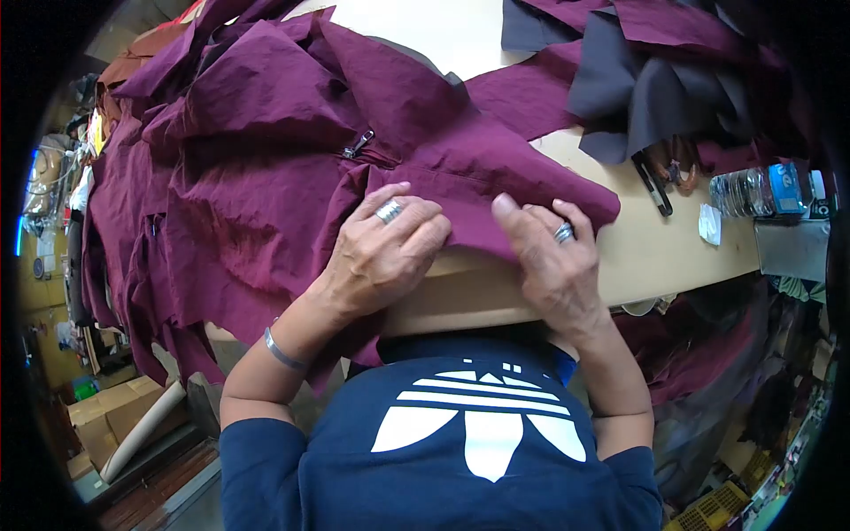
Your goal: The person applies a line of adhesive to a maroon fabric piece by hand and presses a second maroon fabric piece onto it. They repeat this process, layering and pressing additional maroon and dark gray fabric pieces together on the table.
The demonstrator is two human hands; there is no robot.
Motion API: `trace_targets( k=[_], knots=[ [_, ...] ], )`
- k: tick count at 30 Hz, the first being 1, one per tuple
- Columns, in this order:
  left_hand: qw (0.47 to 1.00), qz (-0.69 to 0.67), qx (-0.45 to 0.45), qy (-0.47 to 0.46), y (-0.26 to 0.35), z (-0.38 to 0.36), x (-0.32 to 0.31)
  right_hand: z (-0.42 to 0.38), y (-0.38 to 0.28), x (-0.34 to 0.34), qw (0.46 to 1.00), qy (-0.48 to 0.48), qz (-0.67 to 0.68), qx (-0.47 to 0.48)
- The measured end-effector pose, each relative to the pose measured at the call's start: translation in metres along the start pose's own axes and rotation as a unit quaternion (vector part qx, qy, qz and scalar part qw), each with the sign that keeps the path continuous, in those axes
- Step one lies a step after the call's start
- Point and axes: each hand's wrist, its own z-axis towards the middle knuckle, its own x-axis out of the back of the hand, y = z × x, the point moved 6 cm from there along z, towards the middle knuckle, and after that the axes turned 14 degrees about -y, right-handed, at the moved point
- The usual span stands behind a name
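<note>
A purple garment piece (257, 203) lies bunched and creased across the table, with a zipper pull (359, 144) at a short opening near its middle. My left hand (390, 248), wearing a wide silver ring, is closed on the garment's near edge just below the zipper. To its right, my right hand (558, 257), also ringed, rests on the same panel near its pointed right end. Its thumb is raised apart from the half-bent fingers. Between both hands the cloth is fairly flat, with a stitched seam running along it. Some fingertips are hidden.
Purple and dark grey fabric pieces (655, 97) are heaped at the back right. Beside them lie a black-handled tool (653, 184), a white scrap (709, 224) and a plastic bottle (753, 190). A cardboard box (124, 416) stands at lower left. The table's near edge (469, 310) runs before my body.
</note>
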Motion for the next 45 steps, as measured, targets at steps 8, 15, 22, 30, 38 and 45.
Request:
trace_targets(
  k=[8,15,22,30,38,45],
  knots=[
    [0.957,-0.015,0.264,0.12,-0.042,-0.037,0.013,0.013,-0.005,0.055,0.998,0.046,-0.007,0.037],
    [0.919,-0.128,0.33,0.172,-0.089,-0.102,0.012,0.031,-0.032,0.029,0.993,0.076,-0.012,0.094],
    [0.893,-0.082,0.26,0.359,-0.164,-0.203,0.062,0.084,-0.088,-0.013,0.966,-0.071,0.199,0.145],
    [0.814,0.342,0.468,0.048,-0.223,-0.127,0.206,0.121,-0.062,-0.005,0.449,-0.15,0.881,-0.002],
    [0.944,0.325,-0.065,-0.006,-0.147,0.121,0.065,0.026,0.045,-0.033,0.87,-0.036,0.434,-0.231],
    [0.983,0.058,-0.172,0.003,-0.03,0.042,0.029,0.069,0.066,-0.02,0.929,-0.038,0.272,-0.247]
  ],
)
